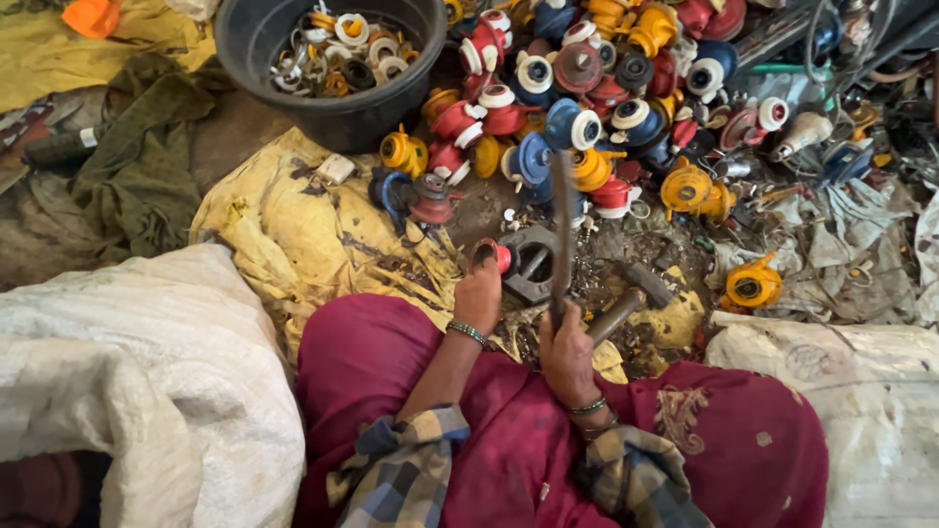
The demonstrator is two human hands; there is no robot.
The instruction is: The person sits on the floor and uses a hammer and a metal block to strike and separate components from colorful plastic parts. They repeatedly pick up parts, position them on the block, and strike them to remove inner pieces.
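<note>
My left hand point(478, 293) grips a small red plastic valve part point(499, 257) and holds it against a square grey metal block point(533, 262) on the ground. My right hand point(565, 352) is closed around the lower end of a long dark metal rod point(561, 230) that stands nearly upright, blurred. A short metal cylinder point(616, 315) lies just right of that hand. Both wrists wear bangles, and my lap is covered in dark pink cloth point(391, 362).
A heap of red, yellow and blue plastic valve parts point(587, 88) fills the ground ahead. A black tub point(328, 59) of rings stands at upper left. White sacks point(137, 372) flank me. Yellow sheet point(293, 225) and tangled scrap point(841, 147) lie around.
</note>
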